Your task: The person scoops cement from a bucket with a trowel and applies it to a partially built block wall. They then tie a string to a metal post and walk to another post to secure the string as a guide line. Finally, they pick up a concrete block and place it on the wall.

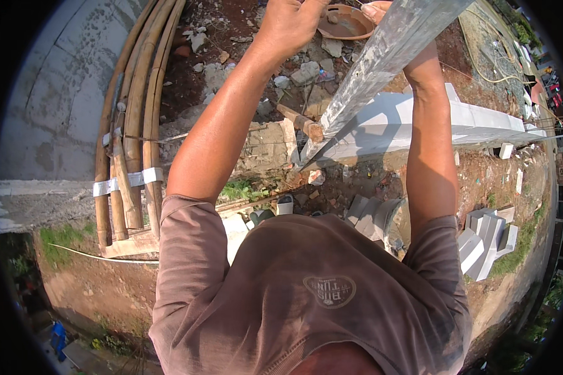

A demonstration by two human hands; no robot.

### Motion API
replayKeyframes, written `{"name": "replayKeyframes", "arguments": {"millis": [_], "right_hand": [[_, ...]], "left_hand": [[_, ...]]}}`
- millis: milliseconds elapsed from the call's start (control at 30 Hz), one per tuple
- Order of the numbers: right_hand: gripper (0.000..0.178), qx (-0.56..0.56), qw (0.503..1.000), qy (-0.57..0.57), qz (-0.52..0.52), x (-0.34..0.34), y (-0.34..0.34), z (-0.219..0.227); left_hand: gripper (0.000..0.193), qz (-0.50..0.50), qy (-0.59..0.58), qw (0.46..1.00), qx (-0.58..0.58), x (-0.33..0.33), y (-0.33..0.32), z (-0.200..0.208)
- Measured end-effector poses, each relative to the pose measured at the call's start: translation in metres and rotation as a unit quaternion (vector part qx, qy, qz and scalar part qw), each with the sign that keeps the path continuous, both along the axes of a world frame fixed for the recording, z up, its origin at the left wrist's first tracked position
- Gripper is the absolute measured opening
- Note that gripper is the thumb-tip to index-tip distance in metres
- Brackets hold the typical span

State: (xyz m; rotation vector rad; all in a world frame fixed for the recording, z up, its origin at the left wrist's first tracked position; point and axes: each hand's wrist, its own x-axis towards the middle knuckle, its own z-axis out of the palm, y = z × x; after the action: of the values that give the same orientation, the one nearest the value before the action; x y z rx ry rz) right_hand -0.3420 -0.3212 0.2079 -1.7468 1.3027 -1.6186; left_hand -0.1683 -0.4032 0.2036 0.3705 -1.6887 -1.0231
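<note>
Both my arms reach up to the top edge of the view. My left hand (289, 24) is closed, its thumb and fingers drawn together and partly cut off by the edge; what it holds does not show. A tall grey post (381, 59) rises at a slant between my arms. Behind its upper part, my right hand (376, 9) is mostly hidden; the fingertips that show are pressed together, near a thin line too small to make out. Between the two hands, lower down, lies a reddish-brown basin (345, 37) with some grey-brown material inside.
Right of the post runs a low wall of pale blocks (475, 122). Several bamboo poles (131, 150) stand bound together at left, before a grey wall (56, 94). Loose blocks (486, 240) are piled at right. Rubble (305, 73) and a short wooden piece (300, 122) lie around the post.
</note>
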Motion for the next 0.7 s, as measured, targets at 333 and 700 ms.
{"name": "replayKeyframes", "arguments": {"millis": [333,700], "right_hand": [[0.016,-0.103,0.991,0.06,-0.064,0.007,0.032,0.017],[0.071,0.187,0.872,-0.438,-0.117,-0.027,0.084,-0.196]], "left_hand": [[0.024,0.156,-0.304,0.922,-0.18,0.047,-0.002,0.023],[0.017,0.161,-0.331,0.927,-0.067,0.068,0.062,-0.079]]}}
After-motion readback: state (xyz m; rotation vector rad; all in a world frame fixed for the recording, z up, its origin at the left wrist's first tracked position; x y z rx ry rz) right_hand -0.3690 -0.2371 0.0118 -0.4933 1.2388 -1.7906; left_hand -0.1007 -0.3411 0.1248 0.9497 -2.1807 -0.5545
